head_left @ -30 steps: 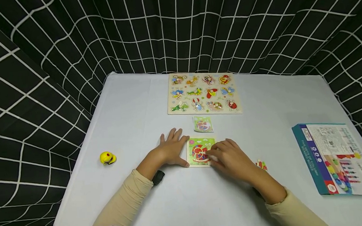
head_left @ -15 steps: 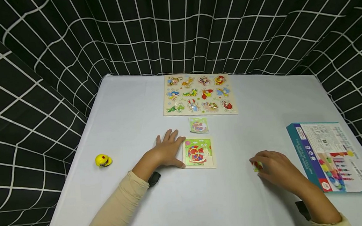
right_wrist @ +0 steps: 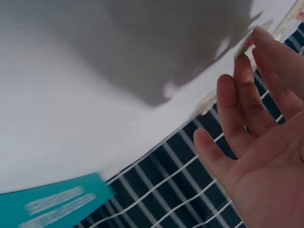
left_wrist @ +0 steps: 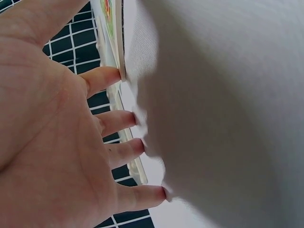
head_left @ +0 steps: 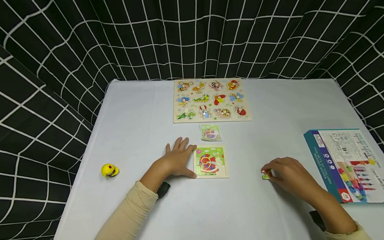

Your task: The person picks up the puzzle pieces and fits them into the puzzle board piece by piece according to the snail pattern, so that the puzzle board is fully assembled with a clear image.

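Observation:
A small square jigsaw puzzle [head_left: 208,159] with a red snail picture lies on the table in the head view. Bare wood shows at its lower right corner. My left hand [head_left: 177,160] is spread flat beside it, thumb and index fingertip touching its left edge. In the left wrist view the fingers [left_wrist: 107,78] are straight, their tips on the cloth. Off to the right, my right hand [head_left: 289,174] pinches a small red and green puzzle piece [head_left: 266,174] between thumb and fingers. The piece [right_wrist: 244,46] shows edge-on in the right wrist view, the other fingers loosely bent.
Behind the puzzle lies a small snail picture card [head_left: 210,132], then a wooden insect peg board [head_left: 210,100]. A yellow toy duck [head_left: 109,170] sits at the left. The blue and white box [head_left: 355,166] lies right of my right hand. A black gridded curtain [head_left: 199,34] surrounds the table.
My right hand has left the snail puzzle, moved right and picked up the loose puzzle piece, then shifted slightly left with it. The left hand stays at the puzzle's edge.

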`<state>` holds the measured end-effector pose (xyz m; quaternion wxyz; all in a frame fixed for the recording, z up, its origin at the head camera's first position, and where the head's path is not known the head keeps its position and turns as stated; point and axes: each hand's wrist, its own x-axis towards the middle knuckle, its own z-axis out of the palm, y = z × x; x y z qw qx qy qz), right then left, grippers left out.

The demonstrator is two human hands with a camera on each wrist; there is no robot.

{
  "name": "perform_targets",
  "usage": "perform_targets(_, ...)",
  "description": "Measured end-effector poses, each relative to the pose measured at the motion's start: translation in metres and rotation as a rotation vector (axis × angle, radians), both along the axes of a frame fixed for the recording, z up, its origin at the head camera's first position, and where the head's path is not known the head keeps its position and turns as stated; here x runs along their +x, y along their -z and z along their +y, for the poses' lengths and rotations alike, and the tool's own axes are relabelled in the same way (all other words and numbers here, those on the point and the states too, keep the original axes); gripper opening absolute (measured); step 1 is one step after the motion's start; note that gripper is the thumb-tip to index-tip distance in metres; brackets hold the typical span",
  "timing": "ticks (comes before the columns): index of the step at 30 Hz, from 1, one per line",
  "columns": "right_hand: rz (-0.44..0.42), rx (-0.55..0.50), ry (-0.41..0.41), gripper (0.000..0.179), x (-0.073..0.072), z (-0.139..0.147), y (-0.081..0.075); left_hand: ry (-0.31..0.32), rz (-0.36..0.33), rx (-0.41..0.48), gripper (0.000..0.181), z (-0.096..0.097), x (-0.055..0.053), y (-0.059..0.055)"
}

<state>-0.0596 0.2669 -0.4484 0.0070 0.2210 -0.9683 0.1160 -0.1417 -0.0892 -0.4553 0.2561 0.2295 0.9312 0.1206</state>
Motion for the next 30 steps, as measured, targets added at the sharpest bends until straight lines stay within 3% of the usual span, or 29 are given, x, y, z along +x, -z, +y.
perform_targets(4,0.042,0.006,-0.060,0.032,-0.010,-0.029,-0.001,-0.003,-0.001,0.001,0.104,-0.002,0.000,-0.002)
perform_targets(13,0.082,-0.002,-0.278,0.024,-0.025,-0.090,0.004,-0.008,-0.013,0.008,0.105,0.001,0.000,-0.001)
perform_targets(30,0.125,0.059,-0.246,0.018,-0.025,-0.107,0.006,-0.004,-0.010,0.009,0.104,0.003,0.000,-0.004)
